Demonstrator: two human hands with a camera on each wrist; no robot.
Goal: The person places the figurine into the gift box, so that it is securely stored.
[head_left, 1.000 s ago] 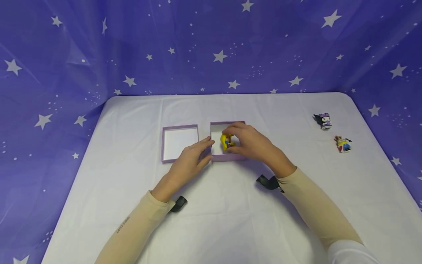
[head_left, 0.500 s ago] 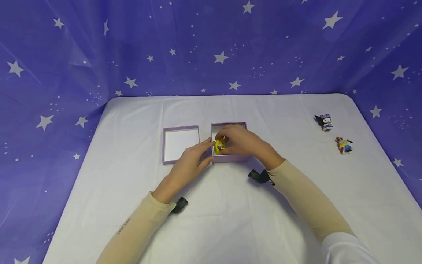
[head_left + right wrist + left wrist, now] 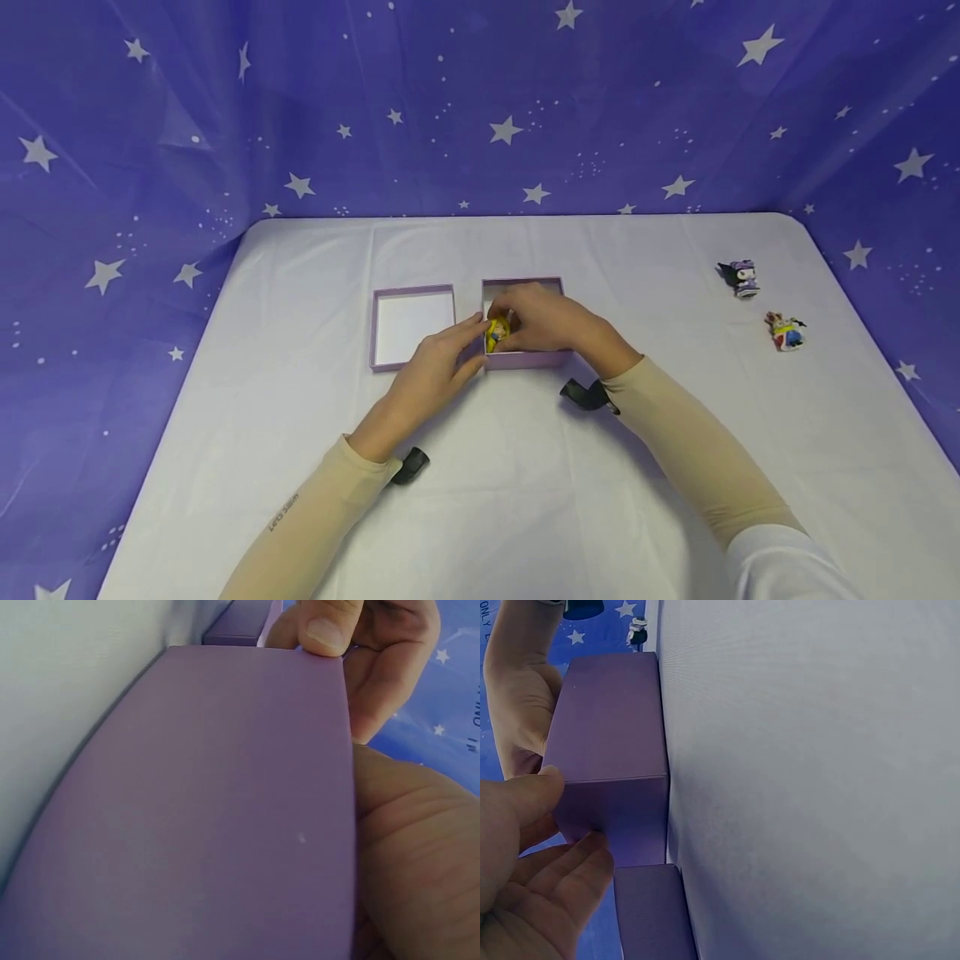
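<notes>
A small figurine with yellow hair lies at the left inside of an uncovered purple box. My right hand reaches into the box and holds the figurine between thumb and fingers, covering part of it. My left hand steadies the box from the left with fairly straight fingers. In the left wrist view its fingertips touch the side wall and the thumb sits at the upper corner. The right wrist view is mostly filled by the box's front wall, and the figurine is hidden there.
Left of the box lies the shallow purple lid, white inside up. Two more figurines stand apart at the table's right: a black-and-purple one and a brown, yellow and blue one. A starry blue cloth hangs behind the white table.
My right hand has moved left inside the box with the figurine, bringing it from near the middle to the left wall. The left hand has stayed at the box's side.
</notes>
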